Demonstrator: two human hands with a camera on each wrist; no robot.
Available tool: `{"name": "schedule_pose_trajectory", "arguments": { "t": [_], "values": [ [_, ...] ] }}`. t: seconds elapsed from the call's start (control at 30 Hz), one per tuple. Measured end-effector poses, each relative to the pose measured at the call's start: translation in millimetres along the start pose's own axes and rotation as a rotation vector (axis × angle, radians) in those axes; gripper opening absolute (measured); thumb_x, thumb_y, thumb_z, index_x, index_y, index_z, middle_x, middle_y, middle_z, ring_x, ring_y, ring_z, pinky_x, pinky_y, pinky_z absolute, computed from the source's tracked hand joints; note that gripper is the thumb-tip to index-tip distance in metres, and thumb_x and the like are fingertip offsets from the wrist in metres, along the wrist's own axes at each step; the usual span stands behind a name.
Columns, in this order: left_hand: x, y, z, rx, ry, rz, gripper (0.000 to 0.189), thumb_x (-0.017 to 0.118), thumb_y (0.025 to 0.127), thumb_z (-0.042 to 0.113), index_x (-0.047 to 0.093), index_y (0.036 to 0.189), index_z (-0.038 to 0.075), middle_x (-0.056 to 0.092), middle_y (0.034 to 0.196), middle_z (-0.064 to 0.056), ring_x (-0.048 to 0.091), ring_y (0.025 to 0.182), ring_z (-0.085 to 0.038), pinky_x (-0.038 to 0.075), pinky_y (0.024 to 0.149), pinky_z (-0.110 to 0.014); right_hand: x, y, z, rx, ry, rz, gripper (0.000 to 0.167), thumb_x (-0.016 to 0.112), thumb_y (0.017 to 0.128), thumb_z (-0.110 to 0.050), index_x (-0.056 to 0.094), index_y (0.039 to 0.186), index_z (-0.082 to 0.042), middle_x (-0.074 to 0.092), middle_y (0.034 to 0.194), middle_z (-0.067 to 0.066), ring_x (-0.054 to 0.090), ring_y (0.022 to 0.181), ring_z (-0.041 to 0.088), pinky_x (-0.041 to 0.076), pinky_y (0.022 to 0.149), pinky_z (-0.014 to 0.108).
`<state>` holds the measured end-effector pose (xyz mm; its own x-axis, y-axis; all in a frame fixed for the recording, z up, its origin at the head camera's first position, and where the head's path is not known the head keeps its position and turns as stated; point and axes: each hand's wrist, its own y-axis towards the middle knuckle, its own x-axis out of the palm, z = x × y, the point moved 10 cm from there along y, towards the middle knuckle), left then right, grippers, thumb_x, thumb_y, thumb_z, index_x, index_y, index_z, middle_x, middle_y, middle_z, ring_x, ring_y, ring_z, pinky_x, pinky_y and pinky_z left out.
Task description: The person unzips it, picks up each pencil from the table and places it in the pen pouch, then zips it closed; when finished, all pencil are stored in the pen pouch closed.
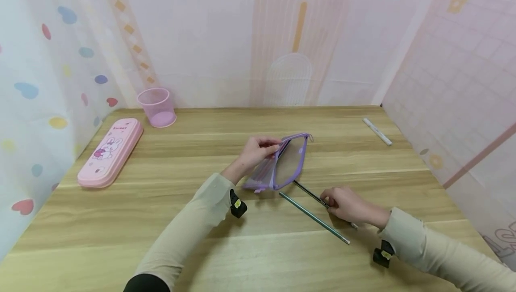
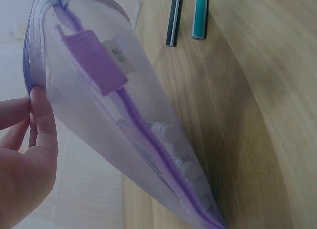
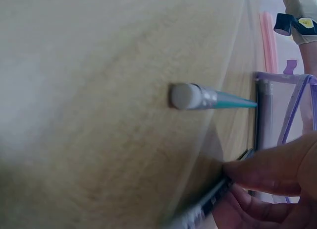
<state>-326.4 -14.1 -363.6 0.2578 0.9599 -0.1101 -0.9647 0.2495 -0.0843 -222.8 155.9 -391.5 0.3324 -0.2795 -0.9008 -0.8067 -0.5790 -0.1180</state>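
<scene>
In the middle of the desk (image 1: pixel 201 144), the left hand (image 1: pixel 260 152) pinches the rim of the pouch (image 1: pixel 266 174), its mouth gaping right and near. The right hand (image 1: pixel 348 204) pinches the black pencil (image 1: pixel 309 192), which runs nearly parallel to the green pencil (image 1: pixel 314 218), far left to near right. That hand hides the black pencil's middle; its near end blurs in the right wrist view

Left hand (image 2: pixel 30 162) with a pinch grip on a sheer purple-trimmed pouch (image 2: pixel 89 122), dark pencil (image 2: pixel 175 20) and green pencil (image 2: pixel 200 17) nearby.
</scene>
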Motion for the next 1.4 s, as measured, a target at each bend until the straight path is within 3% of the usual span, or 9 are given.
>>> {"name": "schedule_pose_trajectory", "arguments": {
  "t": [0.27, 0.53, 0.77, 0.97, 1.13, 1.23, 1.4],
  "values": [
    [-0.1, 2.2, 5.4, -0.007, -0.012, 0.002, 0.023, 0.057, 0.085, 0.004, 0.061, 0.107, -0.002, 0.062, 0.104, -0.017, 0.056, 0.070, -0.007, 0.052, 0.064, -0.019, -4.6, 0.1, -4.4, -0.039, 0.118, -0.068, 0.050, 0.060, 0.073, 0.005, 0.046, 0.121, 0.004, 0.057, 0.067, -0.001, 0.048, 0.060, 0.003, 0.043, 0.053, 0.016],
    [-0.7, 3.9, 9.3, 0.005, -0.007, -0.004, 0.024, 0.055, 0.086, 0.004, 0.060, 0.109, -0.003, 0.061, 0.104, -0.017, 0.056, 0.071, -0.007, 0.051, 0.064, -0.018, -30.8, -0.7, -9.8, -0.069, 0.276, -0.137, 0.044, 0.056, 0.076, 0.004, 0.049, 0.120, 0.005, 0.061, 0.071, 0.008, 0.053, 0.060, 0.005, 0.047, 0.051, 0.019],
    [-0.2, 3.1, 8.9, 0.007, -0.013, -0.011, 0.024, 0.056, 0.085, 0.003, 0.059, 0.108, -0.005, 0.061, 0.103, -0.018, 0.056, 0.070, -0.006, 0.051, 0.064, -0.018, -62.4, 1.3, -15.7, -0.067, 0.251, -0.074, 0.038, 0.055, 0.078, 0.003, 0.053, 0.116, 0.001, 0.062, 0.073, 0.007, 0.056, 0.059, 0.006, 0.050, 0.052, 0.022],
    [0.4, 2.8, 9.8, 0.043, -0.027, 0.000, 0.023, 0.056, 0.084, 0.000, 0.060, 0.106, -0.006, 0.062, 0.089, -0.009, 0.056, 0.066, -0.005, 0.051, 0.061, -0.017, -59.7, 31.2, -6.0, 0.051, 0.557, -0.072, 0.045, 0.054, 0.082, -0.001, 0.043, 0.125, 0.005, 0.062, 0.087, 0.022, 0.061, 0.069, 0.015, 0.055, 0.065, 0.035],
    [6.4, 2.0, 8.6, 0.049, -0.022, -0.014, 0.023, 0.055, 0.084, 0.000, 0.060, 0.106, -0.006, 0.062, 0.090, -0.010, 0.055, 0.066, -0.006, 0.051, 0.060, -0.017, -46.4, 57.2, 8.1, 0.193, 0.789, -0.033, 0.049, 0.053, 0.083, -0.003, 0.039, 0.129, 0.006, 0.060, 0.087, 0.014, 0.062, 0.073, 0.014, 0.054, 0.077, 0.036],
    [8.6, 0.5, 8.3, 0.050, -0.012, -0.016, 0.022, 0.055, 0.085, 0.001, 0.060, 0.105, -0.006, 0.063, 0.094, -0.013, 0.055, 0.067, -0.007, 0.051, 0.061, -0.018, -39.0, 67.2, 11.1, 0.256, 0.864, -0.003, 0.051, 0.053, 0.083, -0.003, 0.037, 0.130, 0.006, 0.055, 0.083, 0.007, 0.060, 0.071, 0.011, 0.053, 0.080, 0.035],
    [10.1, -1.1, 7.7, 0.048, -0.008, -0.019, 0.023, 0.055, 0.085, 0.002, 0.060, 0.106, -0.006, 0.063, 0.097, -0.015, 0.055, 0.067, -0.006, 0.051, 0.062, -0.018, -30.7, 79.3, 7.7, 0.271, 0.871, 0.024, 0.050, 0.053, 0.083, -0.001, 0.036, 0.129, 0.009, 0.052, 0.082, 0.008, 0.061, 0.066, 0.010, 0.054, 0.077, 0.033]
  ]
}}
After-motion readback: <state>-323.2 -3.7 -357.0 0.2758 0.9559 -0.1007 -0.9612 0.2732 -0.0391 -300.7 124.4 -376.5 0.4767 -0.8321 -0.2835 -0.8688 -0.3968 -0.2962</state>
